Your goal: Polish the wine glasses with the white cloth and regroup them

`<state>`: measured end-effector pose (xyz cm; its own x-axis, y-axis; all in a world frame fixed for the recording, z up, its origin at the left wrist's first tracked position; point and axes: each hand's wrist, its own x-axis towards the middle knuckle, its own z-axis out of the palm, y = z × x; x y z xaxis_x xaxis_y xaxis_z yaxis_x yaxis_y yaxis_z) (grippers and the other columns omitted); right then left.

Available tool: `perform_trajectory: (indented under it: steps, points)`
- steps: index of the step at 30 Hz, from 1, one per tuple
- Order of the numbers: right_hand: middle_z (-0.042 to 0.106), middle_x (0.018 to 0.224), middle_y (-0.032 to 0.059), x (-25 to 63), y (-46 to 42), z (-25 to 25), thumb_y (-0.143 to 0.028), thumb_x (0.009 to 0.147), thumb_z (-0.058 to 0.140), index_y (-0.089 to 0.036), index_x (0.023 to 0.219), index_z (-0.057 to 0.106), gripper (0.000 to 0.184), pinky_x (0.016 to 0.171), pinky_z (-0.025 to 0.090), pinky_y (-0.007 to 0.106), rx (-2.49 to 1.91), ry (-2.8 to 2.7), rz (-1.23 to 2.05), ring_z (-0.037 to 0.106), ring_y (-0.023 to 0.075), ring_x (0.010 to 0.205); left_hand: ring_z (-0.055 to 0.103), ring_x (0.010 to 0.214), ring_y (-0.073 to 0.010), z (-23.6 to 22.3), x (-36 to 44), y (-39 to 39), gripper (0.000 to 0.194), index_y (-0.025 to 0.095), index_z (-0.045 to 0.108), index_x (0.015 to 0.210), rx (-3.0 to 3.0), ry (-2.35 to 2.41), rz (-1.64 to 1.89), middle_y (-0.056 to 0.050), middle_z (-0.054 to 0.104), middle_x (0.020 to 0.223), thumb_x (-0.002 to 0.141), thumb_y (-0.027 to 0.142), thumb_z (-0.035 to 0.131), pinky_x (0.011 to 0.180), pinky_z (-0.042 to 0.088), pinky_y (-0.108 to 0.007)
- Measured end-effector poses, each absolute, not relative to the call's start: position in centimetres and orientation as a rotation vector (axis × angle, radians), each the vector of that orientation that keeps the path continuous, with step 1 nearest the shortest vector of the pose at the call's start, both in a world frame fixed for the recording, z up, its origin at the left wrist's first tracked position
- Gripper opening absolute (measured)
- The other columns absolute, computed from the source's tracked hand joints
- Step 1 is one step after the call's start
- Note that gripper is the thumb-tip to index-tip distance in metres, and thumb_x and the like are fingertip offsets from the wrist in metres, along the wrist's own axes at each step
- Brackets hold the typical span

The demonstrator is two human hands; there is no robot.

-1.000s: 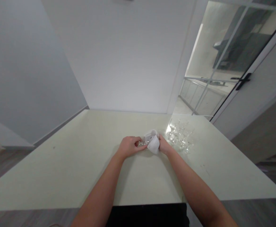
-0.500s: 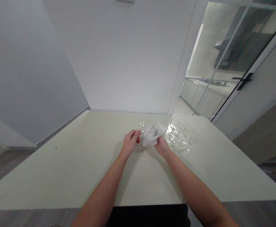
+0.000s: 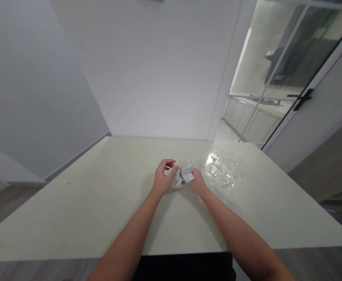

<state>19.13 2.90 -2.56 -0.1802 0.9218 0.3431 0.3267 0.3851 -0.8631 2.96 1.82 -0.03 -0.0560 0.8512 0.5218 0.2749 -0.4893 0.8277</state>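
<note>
My right hand (image 3: 198, 182) is closed on a crumpled white cloth (image 3: 187, 170) over the middle of the table. A clear, faint glass (image 3: 185, 162) shows just past the cloth's far edge; most of it is hidden. Left of the cloth, my left hand (image 3: 162, 178) has its fingers curved and apart, with the thumb tip close to the cloth. Whether that thumb touches it, I cannot tell. To the right of my right hand, several clear stemmed glasses (image 3: 226, 166) stand grouped together.
The pale table (image 3: 95, 203) reaches to a white wall (image 3: 159, 78) at the back. Beyond its right side is a glazed door with a black handle (image 3: 302, 99). Small dark marks lie on the tabletop right of my right forearm.
My left hand has let go of the glass's thin part, and its fingers have spread. The cloth has been gathered smaller and lower, around the glass, by my right hand.
</note>
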Motion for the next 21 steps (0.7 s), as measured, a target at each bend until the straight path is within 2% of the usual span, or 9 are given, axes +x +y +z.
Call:
perform_trajectory:
  steps: [2,4,8,10,12,15,16,17,21]
  points:
    - [0.067,0.079,0.0083,19.2,2.8,-2.6,-0.021,0.07,0.062,-0.017,0.081,0.065,0.012,0.081,0.045,0.034,-1.162,-1.971,0.677,0.061,0.025,0.081,0.06,0.087,-0.0176,-0.1,3.1,1.9,0.041,0.02,0.058,0.104,1.594,1.187,1.575,-0.004,0.062,0.093,0.072,0.042,0.072,0.076,0.047,-0.029]
    - [0.067,0.078,0.0073,19.1,2.4,-2.7,-0.017,0.067,0.061,-0.017,0.081,0.065,0.015,0.08,0.045,0.034,-1.17,-2.062,0.705,0.061,0.0243,0.079,0.062,0.086,-0.0181,-0.3,3.2,2.1,0.05,0.019,0.058,0.103,1.434,1.141,1.55,-0.004,0.064,0.093,0.065,0.044,0.078,0.075,0.047,-0.029]
    - [0.065,0.076,0.0042,18.8,1.7,-3.1,-0.035,0.076,0.058,-0.017,0.084,0.066,0.02,0.068,0.047,0.029,-0.903,-1.88,1.36,0.058,0.0192,0.071,0.066,0.092,-0.022,-0.3,2.8,2.0,0.061,0.016,0.056,0.115,1.175,0.782,1.354,-0.012,0.069,0.103,0.068,0.049,0.077,0.082,0.049,-0.035]
    - [0.064,0.075,0.0037,18.7,1.7,-3.1,-0.039,0.077,0.059,-0.018,0.085,0.065,0.024,0.067,0.048,0.029,-0.828,-1.803,1.512,0.057,0.0183,0.07,0.065,0.098,-0.0241,-0.2,2.7,2.0,0.062,0.016,0.055,0.12,1.134,0.641,1.256,-0.016,0.067,0.114,0.072,0.051,0.073,0.085,0.049,-0.037]
    - [0.066,0.079,0.0045,18.7,1.9,-3.0,-0.033,0.076,0.06,-0.017,0.085,0.065,0.019,0.07,0.048,0.029,-0.867,-1.847,1.37,0.057,0.0189,0.074,0.064,0.101,-0.0235,-0.2,2.8,2.1,0.063,0.016,0.057,0.119,1.171,0.65,1.271,-0.016,0.065,0.118,0.07,0.051,0.076,0.086,0.05,-0.035]
    - [0.066,0.083,0.0063,18.5,2.2,-2.8,-0.019,0.072,0.057,-0.016,0.079,0.064,0.01,0.079,0.047,0.031,-1.05,-1.98,0.909,0.057,0.0198,0.082,0.063,0.096,-0.0195,-0.2,3.0,2.2,0.064,0.017,0.059,0.113,1.249,0.846,1.425,-0.011,0.065,0.112,0.06,0.045,0.083,0.081,0.05,-0.031]
    - [0.066,0.082,0.006,18.5,2.2,-2.8,-0.018,0.072,0.055,-0.016,0.077,0.063,0.01,0.08,0.046,0.031,-1.091,-1.982,0.854,0.056,0.0194,0.082,0.063,0.093,-0.0186,-0.2,3.1,2.2,0.063,0.017,0.059,0.111,1.248,0.895,1.454,-0.01,0.065,0.108,0.06,0.044,0.084,0.08,0.05,-0.03]
    - [0.065,0.08,0.0053,18.5,2.0,-2.9,-0.019,0.073,0.055,-0.016,0.077,0.063,0.01,0.078,0.046,0.03,-1.103,-1.961,0.909,0.056,0.0187,0.079,0.064,0.091,-0.0181,-0.2,3.1,2.1,0.061,0.017,0.059,0.111,1.229,0.91,1.462,-0.009,0.066,0.106,0.062,0.045,0.083,0.08,0.05,-0.03]
    - [0.063,0.073,0.0027,18.6,1.1,-3.1,-0.039,0.078,0.058,-0.018,0.084,0.064,0.022,0.065,0.048,0.028,-0.908,-1.669,1.613,0.057,0.0175,0.069,0.065,0.09,-0.0215,0.1,2.8,1.6,0.066,0.015,0.059,0.118,1.135,0.666,1.305,-0.014,0.069,0.106,0.07,0.059,0.073,0.08,0.05,-0.035]
